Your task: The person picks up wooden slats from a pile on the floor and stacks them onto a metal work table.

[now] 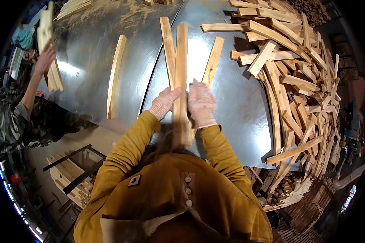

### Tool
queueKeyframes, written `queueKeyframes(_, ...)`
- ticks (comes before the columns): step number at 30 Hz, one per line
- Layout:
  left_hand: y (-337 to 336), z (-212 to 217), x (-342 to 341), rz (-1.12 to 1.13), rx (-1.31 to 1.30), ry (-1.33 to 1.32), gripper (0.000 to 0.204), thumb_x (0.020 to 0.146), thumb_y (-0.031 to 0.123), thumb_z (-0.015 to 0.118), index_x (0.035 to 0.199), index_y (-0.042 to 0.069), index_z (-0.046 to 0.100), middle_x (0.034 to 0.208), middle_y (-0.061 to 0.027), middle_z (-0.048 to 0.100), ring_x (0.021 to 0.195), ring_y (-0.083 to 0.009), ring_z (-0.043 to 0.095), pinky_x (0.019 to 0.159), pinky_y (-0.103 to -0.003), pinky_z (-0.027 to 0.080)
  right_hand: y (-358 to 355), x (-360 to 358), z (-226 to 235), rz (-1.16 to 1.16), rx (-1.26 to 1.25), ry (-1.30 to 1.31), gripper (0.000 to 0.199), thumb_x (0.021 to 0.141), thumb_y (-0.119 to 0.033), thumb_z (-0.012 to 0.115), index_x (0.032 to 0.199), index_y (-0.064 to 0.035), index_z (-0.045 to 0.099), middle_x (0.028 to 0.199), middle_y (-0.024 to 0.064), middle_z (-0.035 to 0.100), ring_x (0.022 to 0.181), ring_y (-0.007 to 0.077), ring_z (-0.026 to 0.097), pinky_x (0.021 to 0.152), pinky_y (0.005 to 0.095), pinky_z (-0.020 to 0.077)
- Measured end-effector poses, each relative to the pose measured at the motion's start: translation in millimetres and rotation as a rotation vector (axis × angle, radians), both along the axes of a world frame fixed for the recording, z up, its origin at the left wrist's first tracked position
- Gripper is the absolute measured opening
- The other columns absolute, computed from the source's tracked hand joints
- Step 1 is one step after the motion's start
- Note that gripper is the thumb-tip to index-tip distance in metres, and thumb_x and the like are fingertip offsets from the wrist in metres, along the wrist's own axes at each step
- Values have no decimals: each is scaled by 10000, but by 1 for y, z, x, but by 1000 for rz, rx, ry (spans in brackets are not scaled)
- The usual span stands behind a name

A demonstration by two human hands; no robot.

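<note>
In my left hand [165,103], which wears a pale knit glove, I grip a wooden slat [181,56] that points away from my body, its near end blurred. Another slat [167,48] lies partly behind it, leaning to the left. My right hand [201,104], gloved alike, is beside the gripped slat, smeared by motion. Its fingers point away from me and I cannot make out whether they hold anything. Just beyond it a third slat [213,60] slants to the right, its middle hidden by that hand.
A large heap of wooden slats [300,81] covers the right of the metal table [239,129]. One curved slat [116,77] lies alone on the left. At the far left a person's hand [46,58] holds a bundle of slats [52,77]. Stacked slats [71,178] stand below the table, left.
</note>
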State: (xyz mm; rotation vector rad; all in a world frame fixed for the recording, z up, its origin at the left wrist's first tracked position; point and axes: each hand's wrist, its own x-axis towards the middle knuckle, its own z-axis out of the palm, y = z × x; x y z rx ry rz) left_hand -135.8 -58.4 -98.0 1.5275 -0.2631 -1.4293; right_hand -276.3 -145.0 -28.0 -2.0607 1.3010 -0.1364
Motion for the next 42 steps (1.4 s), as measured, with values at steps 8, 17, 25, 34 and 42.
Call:
queueKeyframes(8,-24,61,9,-290,287,-673,765,764,545,676,1223,-44,507,1078,-202,630,970,-297,605,899,-366,444,-10,-2,15,-331,90,250,895,733,-302,671,1427,15,205,1276,231,490,1096,383,548,922,439,459)
queueKeyframes(17,-23,97,56,-348,202,-619,640,795,507,665,1174,-1,573,1072,-150,651,966,-237,615,892,-321,450,-13,26,-34,-410,766,-864,877,762,-283,685,1431,48,225,1115,174,601,965,231,594,865,306,460)
queueKeyframes(25,-31,83,36,-326,367,-924,618,879,537,513,1199,10,537,1070,-195,637,993,-310,607,903,-386,442,-9,31,4,-350,297,-154,856,791,-312,681,1441,-2,219,1267,215,534,1136,317,552,989,334,402)
queueKeyframes(34,33,92,38,-447,254,-1094,679,926,548,383,1265,-34,463,1134,-245,595,1075,-371,570,924,-408,436,18,67,-36,48,-272,-265,293,892,-133,490,1152,3,505,813,148,624,756,317,637,784,408,522)
queueKeyframes(42,50,72,46,-300,406,-866,719,810,428,614,1358,39,358,1256,-221,530,1051,-349,586,892,-412,469,37,-15,3,-211,-212,-266,386,921,-229,577,1223,10,558,1099,189,631,998,262,624,843,329,513)
